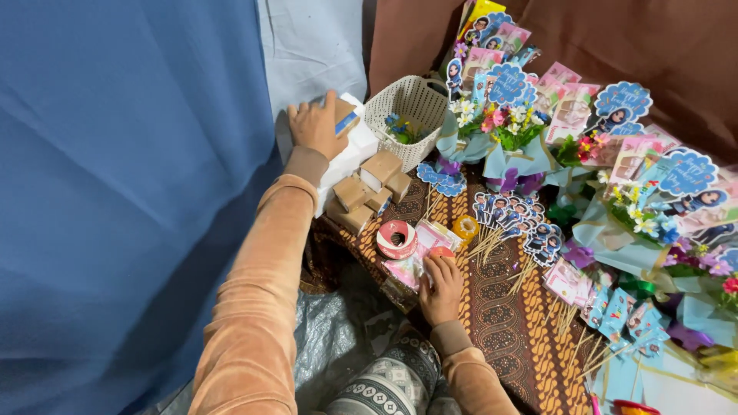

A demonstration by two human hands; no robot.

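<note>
My left hand (314,125) reaches far forward and rests on a brown block with a blue strip (346,117), which lies on top of a white foam block (350,150). My right hand (440,287) lies low on the patterned brown cloth (507,323), its fingers on clear packets of pink ribbon (423,253) beside a red tape roll (440,252). A larger pink ribbon roll (397,239) sits just to the left of it. Several brown cubes (373,188) are piled between my two hands.
A white woven basket (407,107) holds small flowers. Several wrapped paper bouquets (507,138) with cartoon toppers fill the right side. Toppers on wooden sticks (511,223) lie on the cloth. A yellow ribbon roll (465,227) lies nearby. A blue curtain (123,192) hangs at left.
</note>
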